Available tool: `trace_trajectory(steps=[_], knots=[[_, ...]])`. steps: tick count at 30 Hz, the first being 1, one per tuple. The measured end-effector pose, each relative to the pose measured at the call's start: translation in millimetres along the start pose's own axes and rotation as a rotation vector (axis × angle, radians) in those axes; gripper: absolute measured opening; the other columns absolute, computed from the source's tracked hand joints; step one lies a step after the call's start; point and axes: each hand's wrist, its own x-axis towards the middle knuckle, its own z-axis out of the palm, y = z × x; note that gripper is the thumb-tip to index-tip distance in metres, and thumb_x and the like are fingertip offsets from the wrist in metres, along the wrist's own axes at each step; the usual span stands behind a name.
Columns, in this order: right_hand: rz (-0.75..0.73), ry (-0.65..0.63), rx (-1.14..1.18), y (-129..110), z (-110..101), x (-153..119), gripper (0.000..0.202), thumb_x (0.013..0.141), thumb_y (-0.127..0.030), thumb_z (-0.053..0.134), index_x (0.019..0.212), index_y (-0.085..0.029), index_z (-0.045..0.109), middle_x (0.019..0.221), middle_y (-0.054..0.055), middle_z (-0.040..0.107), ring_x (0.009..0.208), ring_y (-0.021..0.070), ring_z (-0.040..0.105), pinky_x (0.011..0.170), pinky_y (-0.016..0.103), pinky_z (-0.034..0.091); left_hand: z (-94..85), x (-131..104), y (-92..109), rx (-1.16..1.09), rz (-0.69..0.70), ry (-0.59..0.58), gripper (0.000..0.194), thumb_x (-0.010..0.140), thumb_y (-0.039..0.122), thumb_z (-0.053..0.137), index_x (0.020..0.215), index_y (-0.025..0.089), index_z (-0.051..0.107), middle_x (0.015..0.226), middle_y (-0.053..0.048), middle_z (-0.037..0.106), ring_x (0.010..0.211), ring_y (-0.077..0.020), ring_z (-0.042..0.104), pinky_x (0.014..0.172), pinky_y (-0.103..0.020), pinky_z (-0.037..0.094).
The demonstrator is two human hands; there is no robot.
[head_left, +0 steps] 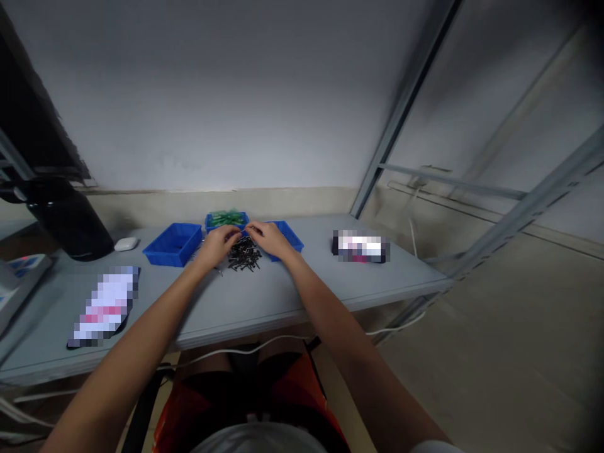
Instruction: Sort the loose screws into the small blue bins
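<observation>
A loose pile of dark screws (244, 257) lies on the grey table, just below my fingertips. My left hand (218, 243) hovers at the pile's left side, its thumb and fingers pinched together. From the right, my right hand (270, 238) meets it, also in a pinch, and the fingertips of both nearly touch. Whatever small thing they hold between them is too small to name. Behind the hands stands a blue bin (207, 221) heaped with green translucent pieces (226, 218). Another blue bin (291, 236) sits partly behind my right hand.
To the left is a third blue bin (163, 253), near a white case (126, 243) and a large black bottle (70, 220). One phone (106, 305) lies at the left, another phone (359, 246) at the right. A metal frame post (401, 116) rises at the table's right end.
</observation>
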Motion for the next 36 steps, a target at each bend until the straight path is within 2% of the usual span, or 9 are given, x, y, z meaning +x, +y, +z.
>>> trace_trajectory(steps=[4, 10, 12, 15, 19, 23, 29, 36], knots=[[-0.002, -0.06, 0.007, 0.4, -0.2, -0.1, 0.022, 0.095, -0.031, 0.046, 0.092, -0.022, 0.066, 0.077, 0.0, 0.067, 0.068, 0.0131, 0.057, 0.067, 0.025, 0.039, -2.4, 1.9, 2.3, -0.154, -0.054, 0.059, 0.019, 0.085, 0.031, 0.058, 0.093, 0.016, 0.068, 0.091, -0.007, 0.072, 0.082, -0.0185, 0.065, 0.078, -0.031, 0.052], [-0.055, -0.147, -0.025, -1.1, 4.5, 0.9, 0.02, 0.095, -0.026, 0.047, 0.093, -0.022, 0.067, 0.084, 0.002, 0.069, 0.075, 0.0145, 0.059, 0.07, 0.026, 0.04, -3.5, 3.0, 9.2, -0.275, -0.075, 0.044, 0.02, 0.083, 0.034, 0.059, 0.088, 0.015, 0.067, 0.089, -0.006, 0.071, 0.083, -0.0179, 0.064, 0.076, -0.03, 0.051], [-0.042, -0.126, -0.028, -1.6, 3.8, 1.0, 0.02, 0.095, -0.027, 0.047, 0.095, -0.022, 0.066, 0.085, 0.002, 0.069, 0.075, 0.0148, 0.059, 0.071, 0.027, 0.041, -2.3, 3.3, 8.1, -0.277, -0.092, 0.056, 0.021, 0.084, 0.035, 0.058, 0.087, 0.015, 0.065, 0.088, -0.006, 0.07, 0.083, -0.0178, 0.063, 0.074, -0.03, 0.051], [-0.006, -0.03, -0.005, -2.2, 0.1, 1.0, 0.022, 0.096, -0.031, 0.045, 0.097, -0.022, 0.065, 0.084, 0.002, 0.069, 0.074, 0.0145, 0.059, 0.07, 0.026, 0.041, -0.6, 3.3, 3.9, -0.26, -0.119, 0.071, 0.02, 0.085, 0.035, 0.057, 0.087, 0.015, 0.062, 0.084, -0.005, 0.068, 0.079, -0.0169, 0.063, 0.071, -0.029, 0.051], [0.011, 0.055, 0.026, -3.2, -3.1, 0.7, 0.023, 0.096, -0.036, 0.046, 0.099, -0.023, 0.064, 0.081, 0.001, 0.068, 0.07, 0.0133, 0.057, 0.069, 0.025, 0.041, 0.3, 1.8, 1.9, -0.163, -0.103, 0.01, 0.017, 0.085, 0.032, 0.058, 0.086, 0.016, 0.063, 0.079, -0.003, 0.068, 0.074, -0.017, 0.063, 0.071, -0.029, 0.05], [-0.006, 0.003, 0.025, -3.9, -1.1, 0.3, 0.022, 0.096, -0.034, 0.045, 0.096, -0.022, 0.064, 0.082, 0.001, 0.068, 0.07, 0.0128, 0.057, 0.068, 0.024, 0.04, -0.1, 0.0, 5.0, -0.129, -0.07, -0.027, 0.018, 0.086, 0.033, 0.059, 0.087, 0.016, 0.065, 0.08, -0.004, 0.07, 0.073, -0.0171, 0.063, 0.07, -0.028, 0.05], [0.017, -0.101, 0.033, -1.1, 0.4, -0.1, 0.019, 0.095, -0.028, 0.046, 0.094, -0.022, 0.065, 0.077, 0.0, 0.066, 0.069, 0.0127, 0.058, 0.066, 0.024, 0.04, -1.4, 0.2, 3.6, -0.132, -0.059, -0.018, 0.017, 0.085, 0.032, 0.06, 0.088, 0.016, 0.066, 0.085, -0.005, 0.071, 0.076, -0.0173, 0.064, 0.072, -0.03, 0.05], [0.012, -0.095, 0.061, 3.3, 2.8, 0.3, 0.021, 0.095, -0.03, 0.045, 0.096, -0.021, 0.064, 0.074, 0.0, 0.065, 0.069, 0.0125, 0.058, 0.067, 0.025, 0.04, -2.8, 2.6, 5.9, -0.257, -0.081, -0.008, 0.017, 0.081, 0.03, 0.063, 0.089, 0.015, 0.067, 0.089, -0.006, 0.072, 0.081, -0.0177, 0.065, 0.075, -0.031, 0.052]])
